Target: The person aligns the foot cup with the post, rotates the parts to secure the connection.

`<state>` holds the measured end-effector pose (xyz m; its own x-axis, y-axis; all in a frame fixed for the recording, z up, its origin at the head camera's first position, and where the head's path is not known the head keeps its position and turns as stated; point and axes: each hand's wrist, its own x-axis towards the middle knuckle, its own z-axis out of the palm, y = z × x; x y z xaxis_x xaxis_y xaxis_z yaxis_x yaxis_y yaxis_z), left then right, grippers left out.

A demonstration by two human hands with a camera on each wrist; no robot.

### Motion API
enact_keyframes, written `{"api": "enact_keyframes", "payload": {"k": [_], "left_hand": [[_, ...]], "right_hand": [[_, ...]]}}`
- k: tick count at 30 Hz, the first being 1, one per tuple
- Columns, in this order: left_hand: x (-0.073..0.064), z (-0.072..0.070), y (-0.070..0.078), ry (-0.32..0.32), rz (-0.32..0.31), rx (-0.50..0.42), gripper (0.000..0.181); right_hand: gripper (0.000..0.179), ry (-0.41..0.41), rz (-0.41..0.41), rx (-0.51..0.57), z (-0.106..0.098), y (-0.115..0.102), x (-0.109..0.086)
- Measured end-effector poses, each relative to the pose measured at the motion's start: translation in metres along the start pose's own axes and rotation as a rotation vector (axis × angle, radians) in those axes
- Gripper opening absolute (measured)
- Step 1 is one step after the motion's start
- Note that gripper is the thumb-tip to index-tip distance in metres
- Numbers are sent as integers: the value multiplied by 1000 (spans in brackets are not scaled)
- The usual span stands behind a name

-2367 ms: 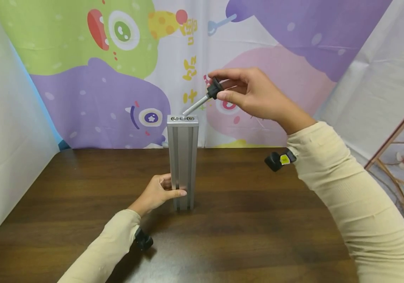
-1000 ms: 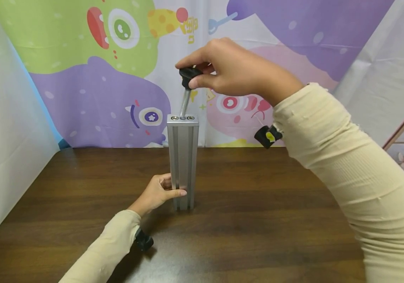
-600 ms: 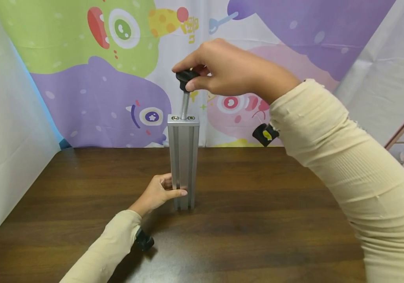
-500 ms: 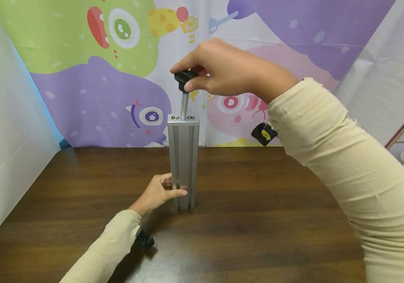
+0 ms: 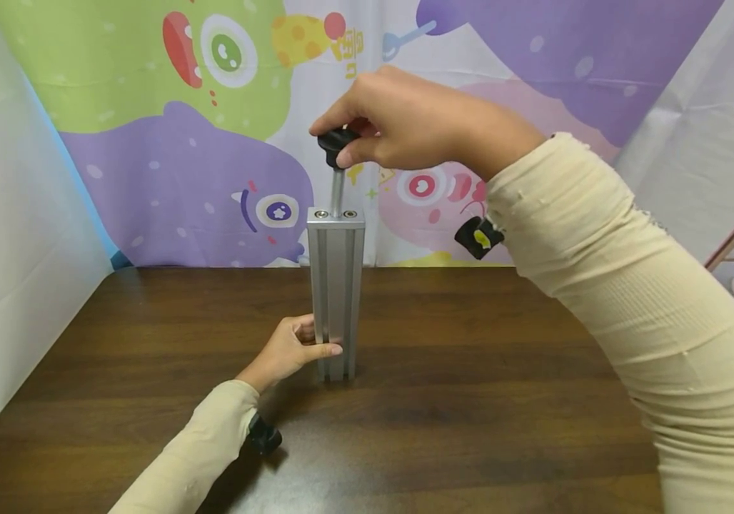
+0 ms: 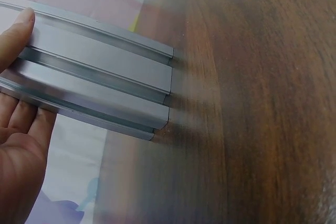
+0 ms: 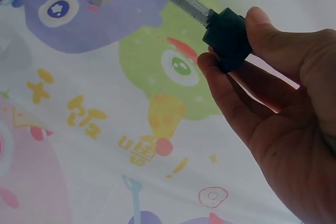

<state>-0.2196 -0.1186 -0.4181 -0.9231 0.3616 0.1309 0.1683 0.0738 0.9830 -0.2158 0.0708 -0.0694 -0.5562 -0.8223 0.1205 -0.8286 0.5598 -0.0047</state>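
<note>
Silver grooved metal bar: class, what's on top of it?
Atop the bar, two round metal fasteners flank a threaded silver metal rod; the right hand pinches the round black knob capping it. How far the rod enters, if at all, is hidden.

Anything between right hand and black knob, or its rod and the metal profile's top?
Nothing visible: the right hand pinches the black knob, and its threaded rod meets the top of the metal profile.

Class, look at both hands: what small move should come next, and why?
Probably turn the black knob with the right hand pinching it: the threaded rod stands nearly upright at the top of the metal profile, thread exposed, while the left hand grips below.
</note>
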Motion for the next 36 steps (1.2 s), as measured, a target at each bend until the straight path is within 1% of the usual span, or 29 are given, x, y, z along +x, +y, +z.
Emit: {"api": "enact_keyframes", "payload": {"k": [10, 17, 22, 28, 36], "left_hand": [[1, 2, -1, -3, 11, -16, 40], [1, 1, -1, -1, 13, -12, 40], [2, 0, -3, 2, 9, -1, 40], [1, 1, -4, 0, -2, 7, 40], [0, 1, -4, -2, 11, 3, 40]], "right_hand": [[36, -7, 5, 12, -3, -1, -1], [36, 40, -1, 37, -10, -1, -3], [35, 18, -17, 2, -7, -3, -1], [35, 4, -10, -4, -2, -1, 0], [34, -13, -6, -4, 1, -2, 3]]}}
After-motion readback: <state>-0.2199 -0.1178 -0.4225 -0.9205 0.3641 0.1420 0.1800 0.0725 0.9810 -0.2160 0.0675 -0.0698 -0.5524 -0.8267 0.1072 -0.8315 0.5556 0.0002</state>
